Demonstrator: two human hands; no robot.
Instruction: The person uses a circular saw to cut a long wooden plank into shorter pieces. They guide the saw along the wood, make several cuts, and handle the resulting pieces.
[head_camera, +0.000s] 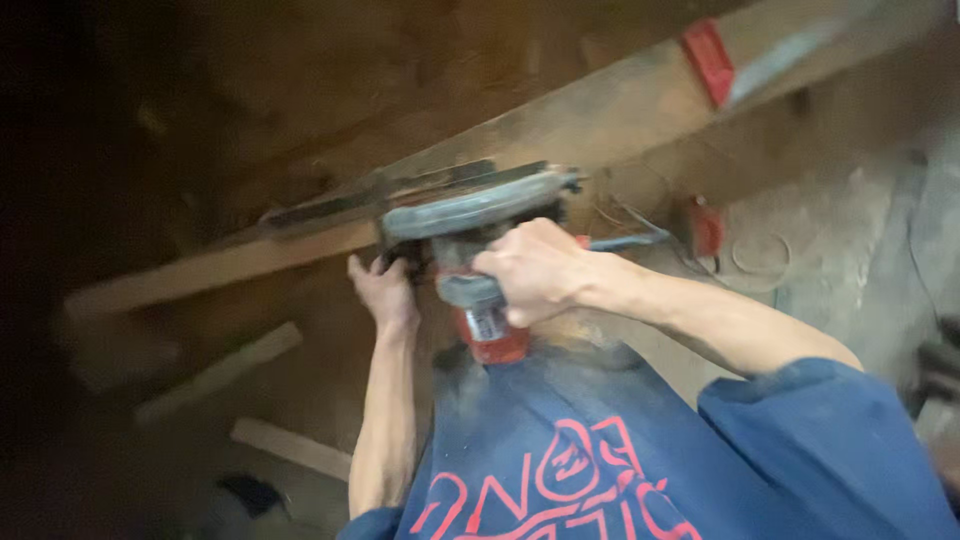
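— Where it rests on the long wooden plank (250, 262), how does the circular saw (470, 215) appear?
— Grey, dust-coated guard; red motor body. The right hand (535, 270) wraps its handle; the left hand (383, 292) grips its front, fingers curled.

I see one label only: a small pale rectangular sticker (487, 323) on the red body of the power saw (480, 215), just below its grey handle; print too blurred to make out; no packages, signs or screens.
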